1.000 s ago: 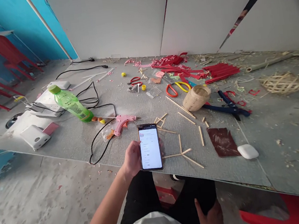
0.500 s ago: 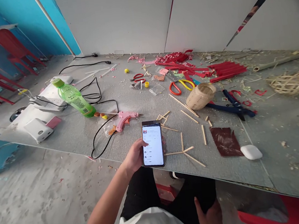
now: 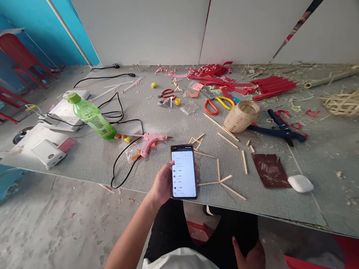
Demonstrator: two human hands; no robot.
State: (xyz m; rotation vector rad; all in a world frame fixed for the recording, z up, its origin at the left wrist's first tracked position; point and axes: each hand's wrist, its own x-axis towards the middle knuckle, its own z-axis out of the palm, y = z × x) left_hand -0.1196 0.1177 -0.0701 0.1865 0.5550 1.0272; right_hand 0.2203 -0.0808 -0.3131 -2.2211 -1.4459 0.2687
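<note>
One phone (image 3: 184, 172), one green bottle (image 3: 92, 115), one pink glue gun (image 3: 150, 141). Two scissors: red (image 3: 166, 94), orange-and-yellow (image 3: 215, 104). One woven cup (image 3: 241, 116).

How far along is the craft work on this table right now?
Done: one small woven basket lies finished on its side. In hand: only a phone, held by the left hand; the right hand rests on the lap. Left: loose bamboo sticks and the glue gun lie untouched.
</note>
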